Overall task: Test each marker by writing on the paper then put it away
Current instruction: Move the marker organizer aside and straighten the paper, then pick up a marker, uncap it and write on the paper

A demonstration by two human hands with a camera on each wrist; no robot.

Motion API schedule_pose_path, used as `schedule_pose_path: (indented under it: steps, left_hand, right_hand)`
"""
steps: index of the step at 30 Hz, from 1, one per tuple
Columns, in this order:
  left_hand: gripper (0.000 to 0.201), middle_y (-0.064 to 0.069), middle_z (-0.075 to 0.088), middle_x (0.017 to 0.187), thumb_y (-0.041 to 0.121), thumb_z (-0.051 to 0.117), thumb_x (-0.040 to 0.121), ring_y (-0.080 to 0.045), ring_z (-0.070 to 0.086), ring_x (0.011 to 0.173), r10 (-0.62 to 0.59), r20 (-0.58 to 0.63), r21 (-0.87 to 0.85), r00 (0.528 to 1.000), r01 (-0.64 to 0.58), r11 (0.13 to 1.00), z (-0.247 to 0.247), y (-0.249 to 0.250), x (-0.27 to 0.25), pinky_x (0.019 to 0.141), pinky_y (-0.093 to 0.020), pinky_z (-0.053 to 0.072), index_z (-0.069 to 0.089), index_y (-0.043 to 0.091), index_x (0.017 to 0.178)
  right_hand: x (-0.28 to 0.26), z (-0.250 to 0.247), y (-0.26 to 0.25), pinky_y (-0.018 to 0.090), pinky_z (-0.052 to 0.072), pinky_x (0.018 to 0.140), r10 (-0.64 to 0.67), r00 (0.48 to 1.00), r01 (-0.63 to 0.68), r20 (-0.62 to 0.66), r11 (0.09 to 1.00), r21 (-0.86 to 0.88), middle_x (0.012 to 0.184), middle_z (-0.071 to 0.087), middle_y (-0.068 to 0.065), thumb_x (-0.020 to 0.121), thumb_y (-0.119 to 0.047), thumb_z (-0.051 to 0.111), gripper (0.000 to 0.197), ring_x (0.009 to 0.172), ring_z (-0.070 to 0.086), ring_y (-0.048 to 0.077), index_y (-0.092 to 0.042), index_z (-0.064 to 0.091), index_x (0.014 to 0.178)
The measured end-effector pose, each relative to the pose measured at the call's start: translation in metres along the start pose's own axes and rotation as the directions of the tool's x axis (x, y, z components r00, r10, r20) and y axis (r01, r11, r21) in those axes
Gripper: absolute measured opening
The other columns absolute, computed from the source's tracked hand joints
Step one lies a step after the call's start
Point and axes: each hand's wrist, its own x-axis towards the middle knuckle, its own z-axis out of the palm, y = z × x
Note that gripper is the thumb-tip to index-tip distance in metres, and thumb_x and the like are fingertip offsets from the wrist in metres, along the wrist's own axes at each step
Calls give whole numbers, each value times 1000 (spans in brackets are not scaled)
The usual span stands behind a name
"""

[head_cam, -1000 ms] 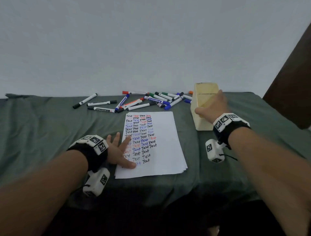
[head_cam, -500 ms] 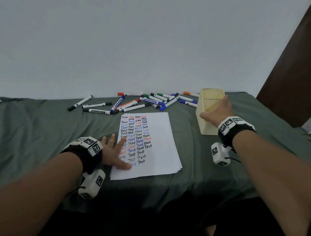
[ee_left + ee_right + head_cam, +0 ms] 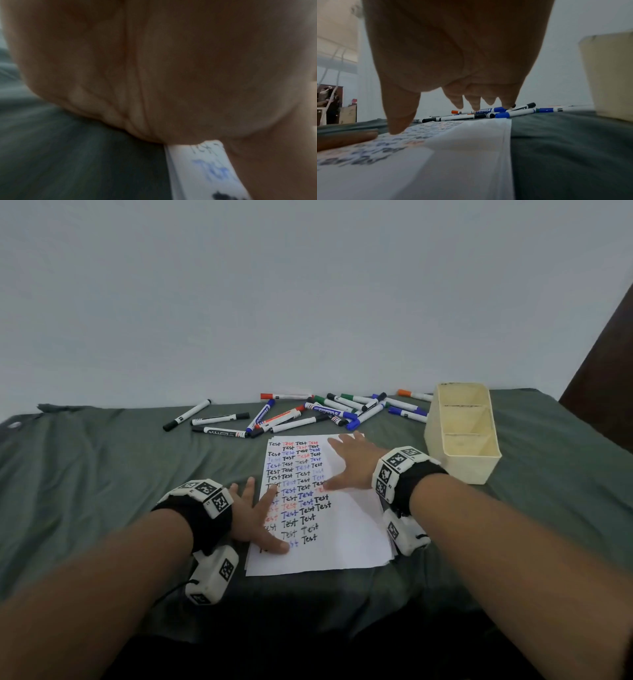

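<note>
A white sheet of paper (image 3: pixel 346 535) covered with rows of the word "Test" in black, blue and red lies on the green cloth. My left hand (image 3: pixel 257 515) lies flat with spread fingers on the paper's left edge. My right hand (image 3: pixel 349 463) hovers open over the paper's upper right part, fingers spread, holding nothing. Several markers (image 3: pixel 308 416) with black, blue, green, red and orange caps lie scattered behind the paper. In the right wrist view the paper (image 3: pixel 462 155) runs under my right hand (image 3: pixel 453 60), with the markers (image 3: pixel 496 112) beyond the fingertips.
A cream plastic organiser box (image 3: pixel 462 436) with empty compartments stands right of the paper, also at the right edge of the right wrist view as a box (image 3: pixel 611 75). The green cloth (image 3: pixel 102 474) covers the table up to a pale wall. A dark brown panel (image 3: pixel 609 378) stands far right.
My right hand has let go of the cream box and moved left over the paper. The left hand stays flat on the paper's left edge.
</note>
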Motion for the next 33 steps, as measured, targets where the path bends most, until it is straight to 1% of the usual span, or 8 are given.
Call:
schedule_pose_path:
  steps: [5,14,19,22,25,27,30,33]
  left_hand:
    - [138,-9,-37,157,105,45,46,-43,-19,148,-1,14,45,1000,1,999,-5,-1,1,116,-61,-9,-32,47,144]
    - [145,-7,-34,158,100,59,37,-39,-11,150,1,109,-7,994,0,1000,-16,-5,12,120,-48,7,-24,52,145]
    - [134,-1,-21,164,96,61,49,-33,0,152,64,85,-40,994,-61,997,-25,-8,5,121,-46,11,-16,51,149]
    - [102,-3,33,158,83,59,72,-26,42,137,136,-15,-70,991,-136,988,-59,-12,5,114,-43,35,24,35,154]
    - [66,-1,64,126,71,44,92,-15,60,104,134,-166,9,977,-134,991,-95,-20,10,91,-33,44,59,19,131]
    - [52,-2,70,106,59,48,96,-13,63,88,64,-332,-52,941,-87,995,-112,-31,22,77,-32,47,68,14,112]
    - [40,-7,71,104,46,55,95,-24,66,98,-43,-495,-108,868,-13,994,-129,-46,50,85,-35,51,70,11,106]
    - [34,-4,72,102,43,56,94,-23,66,97,-97,-548,-100,831,50,994,-140,-53,77,88,-35,52,70,15,105]
  right_hand:
    - [20,24,-6,58,3,124,12,989,0,147,997,-78,171,-10,3,83,-83,50,109,156,-11,32,-30,-2,163]
    - [26,45,-1,57,-3,123,-6,993,20,120,993,-120,169,-18,2,82,-86,45,109,156,-11,32,-34,-10,161]
    - [23,37,-3,62,-9,120,-8,985,16,170,999,-48,169,-19,8,85,-79,52,110,155,-16,36,-32,-12,161]
    - [21,39,-2,58,-6,122,-11,986,23,169,997,-70,169,-21,3,85,-84,44,107,155,-16,31,-34,-12,161]
    - [20,37,-2,57,-5,124,-6,982,22,191,996,-83,168,-25,0,83,-87,40,108,155,-18,29,-34,-13,161]
    - [20,34,-2,57,-6,124,3,976,16,217,996,-84,167,-27,-1,82,-88,41,109,155,-21,28,-35,-14,160]
    - [17,33,-4,57,-7,124,8,973,12,232,996,-86,166,-29,-1,82,-88,40,109,154,-22,27,-35,-15,160]
    - [15,31,-4,56,-8,124,11,970,10,243,997,-83,166,-30,-2,84,-87,39,107,154,-24,26,-35,-16,160]
